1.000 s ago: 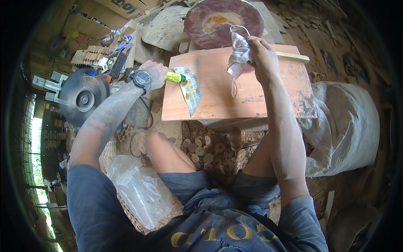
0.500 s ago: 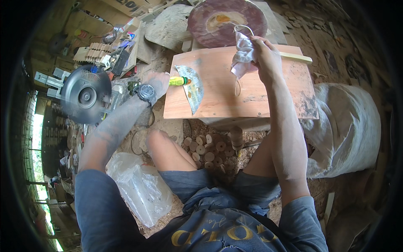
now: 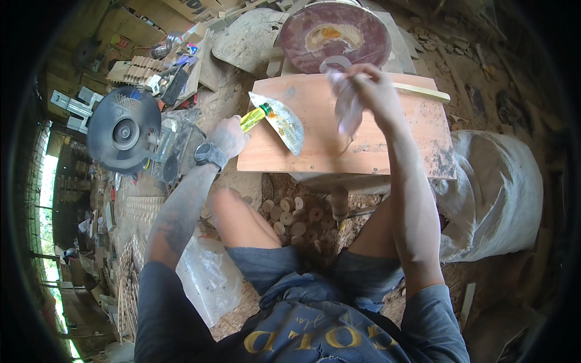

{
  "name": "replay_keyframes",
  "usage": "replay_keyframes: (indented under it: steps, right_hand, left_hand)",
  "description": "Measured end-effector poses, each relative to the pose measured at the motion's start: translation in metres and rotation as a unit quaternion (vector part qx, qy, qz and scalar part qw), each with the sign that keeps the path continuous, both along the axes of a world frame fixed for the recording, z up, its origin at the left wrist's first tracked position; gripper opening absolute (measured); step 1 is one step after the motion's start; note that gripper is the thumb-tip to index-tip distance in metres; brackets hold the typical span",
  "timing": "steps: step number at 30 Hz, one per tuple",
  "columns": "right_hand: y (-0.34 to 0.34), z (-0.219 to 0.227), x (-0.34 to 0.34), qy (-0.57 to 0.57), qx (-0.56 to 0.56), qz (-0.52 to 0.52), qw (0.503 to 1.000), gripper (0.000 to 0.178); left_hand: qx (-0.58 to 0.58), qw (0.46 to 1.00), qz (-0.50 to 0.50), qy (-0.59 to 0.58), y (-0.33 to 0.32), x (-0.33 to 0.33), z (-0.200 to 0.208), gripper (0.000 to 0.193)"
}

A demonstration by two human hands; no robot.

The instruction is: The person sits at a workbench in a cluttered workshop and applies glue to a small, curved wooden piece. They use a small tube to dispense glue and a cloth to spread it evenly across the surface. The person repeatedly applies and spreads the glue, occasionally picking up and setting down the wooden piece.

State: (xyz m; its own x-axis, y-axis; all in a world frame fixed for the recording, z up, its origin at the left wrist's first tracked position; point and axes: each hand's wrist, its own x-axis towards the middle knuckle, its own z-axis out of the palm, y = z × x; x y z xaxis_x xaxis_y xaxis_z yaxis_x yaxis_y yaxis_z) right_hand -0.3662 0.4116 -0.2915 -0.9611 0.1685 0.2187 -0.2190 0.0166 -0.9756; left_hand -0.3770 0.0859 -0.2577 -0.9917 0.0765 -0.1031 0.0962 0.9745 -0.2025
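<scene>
My left hand [image 3: 229, 138] is closed round the yellow-green handle of a tool [image 3: 251, 119]. At the green end of that handle sits a pale, stained half-moon blade [image 3: 287, 128], over the left part of a reddish wooden board [image 3: 315, 142]. Above the board's far middle, my right hand [image 3: 372, 91] pinches a light cloth face mask [image 3: 348, 109]. The mask hangs crumpled and smeared by motion, its loop toward the far side. My right fingertips are partly blurred.
A big maroon disc [image 3: 296, 42] stands beyond the board. A thin wooden strip [image 3: 423, 92] lies at its far right. To the left is a circular saw-like machine [image 3: 124, 130]. A white sack [image 3: 496, 193] sits right; a plastic bag [image 3: 209, 281] and several wooden discs [image 3: 298, 228] lie below.
The tool in my left hand has turned, its handle now slanting up and its blade's lower end swung right. The mask has swung and blurred in my right hand. The view has shifted slightly.
</scene>
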Motion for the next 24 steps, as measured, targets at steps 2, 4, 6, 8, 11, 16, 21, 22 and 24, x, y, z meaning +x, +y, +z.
replay_keyframes:
  steps: [2,4,6,8,11,16,21,22,24]
  right_hand:
    - [-0.015,0.001,0.009,-0.002,0.241,0.078,0.967,0.031]
    - [-0.047,-0.004,0.021,-0.014,0.393,0.127,0.911,0.033]
    - [-0.078,-0.010,0.028,-0.025,0.456,0.160,0.875,0.034]
    - [-0.098,-0.013,0.028,-0.050,0.529,0.197,0.824,0.034]
    - [-0.110,-0.014,0.027,-0.094,0.561,0.227,0.791,0.027]
    - [-0.111,-0.002,0.019,-0.097,0.570,0.229,0.784,0.027]
    - [-0.113,0.001,0.015,-0.117,0.552,0.236,0.791,0.033]
    - [-0.113,0.000,0.015,-0.123,0.555,0.239,0.787,0.034]
    - [-0.111,-0.002,0.013,-0.140,0.551,0.239,0.787,0.037]
  left_hand:
    - [0.036,0.999,0.006,-0.002,-0.006,-0.003,-0.007,0.038]
    - [0.041,0.999,-0.003,0.008,-0.012,-0.005,-0.015,0.039]
    - [0.042,0.999,-0.014,0.008,-0.015,-0.006,-0.021,0.039]
    - [0.039,0.999,-0.022,0.008,-0.017,-0.008,-0.023,0.040]
    - [0.081,0.996,-0.025,0.014,-0.023,-0.007,-0.017,0.040]
    - [0.271,0.957,0.064,0.086,-0.045,-0.007,0.010,0.045]
    - [0.480,0.868,0.086,0.091,-0.057,0.005,0.040,0.028]
    - [0.473,0.874,0.079,0.083,-0.059,0.004,0.052,0.030]
    - [0.379,0.914,-0.012,0.142,-0.058,0.002,0.071,0.035]
